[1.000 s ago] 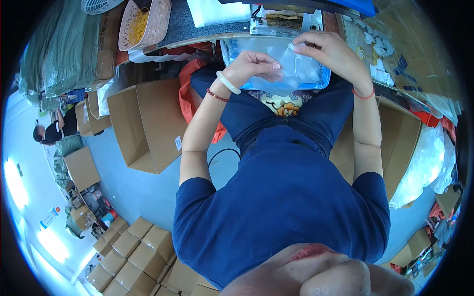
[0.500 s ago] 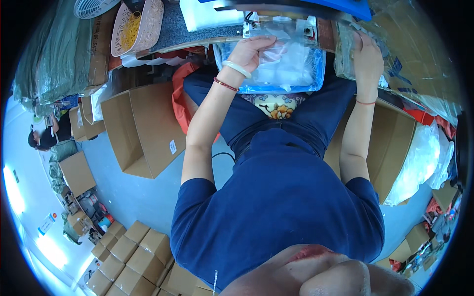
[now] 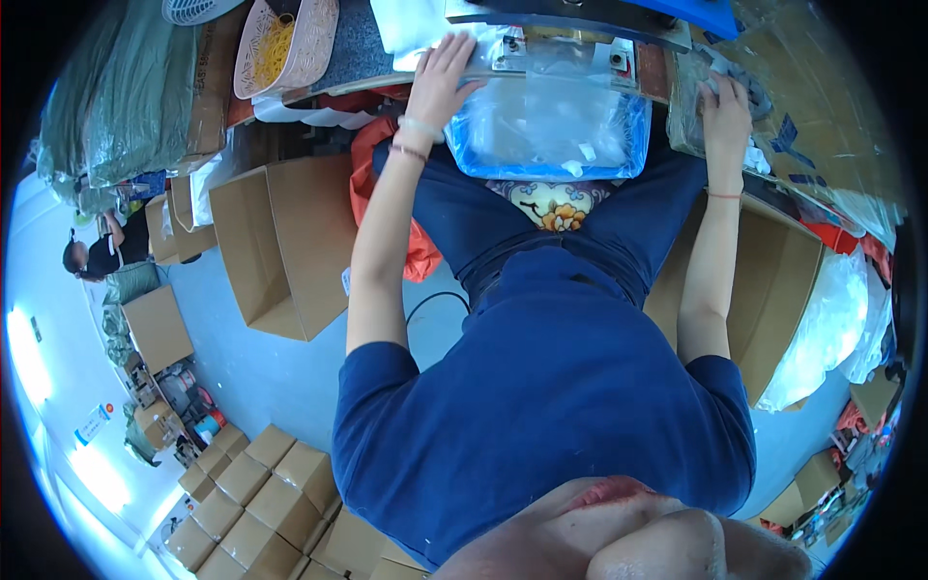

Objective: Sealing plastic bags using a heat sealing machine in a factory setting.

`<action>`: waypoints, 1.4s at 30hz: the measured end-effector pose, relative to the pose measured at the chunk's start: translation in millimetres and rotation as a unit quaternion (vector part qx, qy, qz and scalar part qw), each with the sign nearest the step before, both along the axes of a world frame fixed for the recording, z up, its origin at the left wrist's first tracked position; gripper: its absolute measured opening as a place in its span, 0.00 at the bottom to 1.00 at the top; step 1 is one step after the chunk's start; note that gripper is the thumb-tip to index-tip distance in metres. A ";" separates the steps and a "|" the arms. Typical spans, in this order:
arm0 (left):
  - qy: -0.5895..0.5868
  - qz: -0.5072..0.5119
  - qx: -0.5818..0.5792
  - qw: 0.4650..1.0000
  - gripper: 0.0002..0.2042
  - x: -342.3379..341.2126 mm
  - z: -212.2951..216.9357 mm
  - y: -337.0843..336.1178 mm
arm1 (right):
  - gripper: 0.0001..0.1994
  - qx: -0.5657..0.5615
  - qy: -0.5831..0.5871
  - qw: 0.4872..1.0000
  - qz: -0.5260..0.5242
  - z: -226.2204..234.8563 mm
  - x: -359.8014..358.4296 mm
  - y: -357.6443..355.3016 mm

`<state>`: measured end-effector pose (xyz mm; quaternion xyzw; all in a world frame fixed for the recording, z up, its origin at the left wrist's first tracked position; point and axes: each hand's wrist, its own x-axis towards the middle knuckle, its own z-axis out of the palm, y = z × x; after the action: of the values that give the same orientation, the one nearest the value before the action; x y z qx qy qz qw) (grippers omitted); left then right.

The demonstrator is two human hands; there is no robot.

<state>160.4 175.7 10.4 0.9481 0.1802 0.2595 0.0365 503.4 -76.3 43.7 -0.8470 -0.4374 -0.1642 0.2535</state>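
My left hand (image 3: 443, 85) lies with fingers stretched out over the edge of a stack of thin white plastic bags (image 3: 411, 34) on the bench, its thumb pointing right. At the right, my right hand (image 3: 725, 111) reaches over a clear plastic-covered box (image 3: 685, 108); its fingers are bent, and what they grip is hidden. Between my hands, a blue-lined bin (image 3: 631, 155) rests at my lap, filled with clear plastic bags (image 3: 541, 126). A clear plastic sheet (image 3: 565, 63) hangs from the bench edge into it. Above stands a machine with a dark bar (image 3: 570, 21).
A pale basket with yellow rubber bands (image 3: 275, 48) stands at the left of the bench. Open cardboard boxes (image 3: 314, 242) flank my legs. Stacked cartons (image 3: 261, 493) sit on the floor at lower left. Another person (image 3: 106, 246) is at the far left.
My left hand has moved left from the machine onto the white bags, and its fingers have opened. The clear sheet it held now hangs over the bin. My right hand stays by the box.
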 end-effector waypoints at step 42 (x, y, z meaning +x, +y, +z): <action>-0.220 0.139 -0.515 0.817 0.18 36.9 28.0 -15.7 | 0.21 -0.114 -0.071 0.991 -0.007 -25.0 18.5 14.6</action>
<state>197.3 159.9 38.4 0.6736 0.4044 0.3330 0.5214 521.9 -61.7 18.7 -0.8597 -0.4642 -0.1748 0.1219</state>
